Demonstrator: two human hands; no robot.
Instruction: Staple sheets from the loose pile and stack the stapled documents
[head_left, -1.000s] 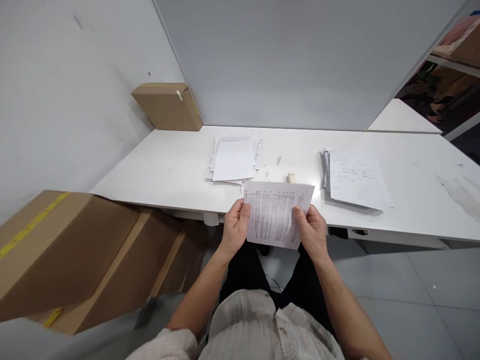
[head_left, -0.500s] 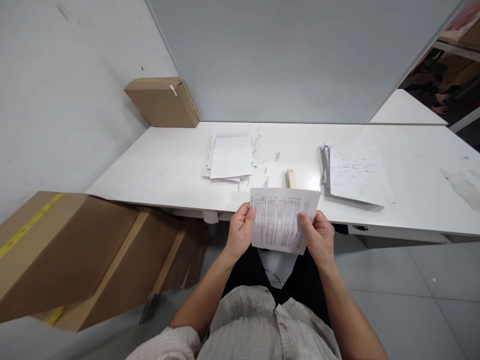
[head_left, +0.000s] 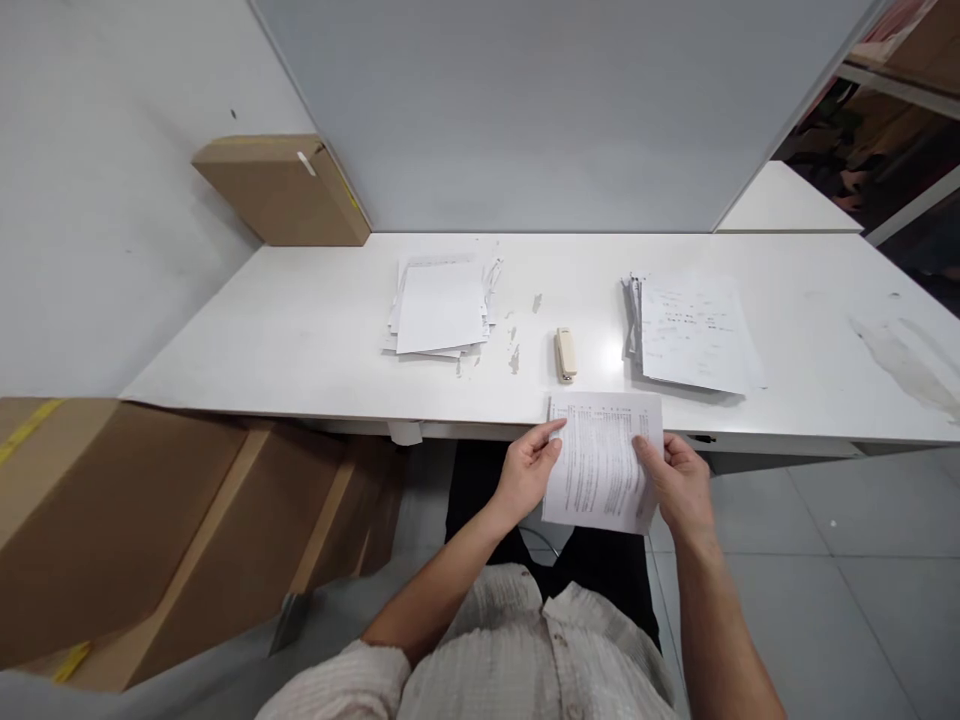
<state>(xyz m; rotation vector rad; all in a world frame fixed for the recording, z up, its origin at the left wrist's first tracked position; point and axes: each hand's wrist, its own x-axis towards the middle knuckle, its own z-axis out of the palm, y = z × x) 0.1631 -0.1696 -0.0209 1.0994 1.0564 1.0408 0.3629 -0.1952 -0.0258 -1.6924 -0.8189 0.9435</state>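
Note:
Over the desk's front edge I hold a printed paper (head_left: 600, 490), covered in columns of small dark text. My right hand (head_left: 679, 485) grips its right edge, thumb on top and the other fingers behind. At the left edge, my left hand (head_left: 529, 470) has its thumb and index finger closed at the paper, near the upper corner. Whether this is one sheet or a few together I cannot tell. Just beyond the paper lies a cream stapler (head_left: 565, 355) on the desk, touched by neither hand.
A loose stack of papers (head_left: 441, 308) lies on the white desk (head_left: 322, 340) at left. Another paper stack (head_left: 694, 335), with handwriting on top, lies at right. A cardboard box (head_left: 281, 200) leans in the back left corner. Larger cardboard boxes (head_left: 97, 500) stand at lower left.
The paper and both hands have moved right and slightly nearer to me, uncovering the whole stapler. My left hand's index finger now reaches further over the paper's edge. The camera view has shifted.

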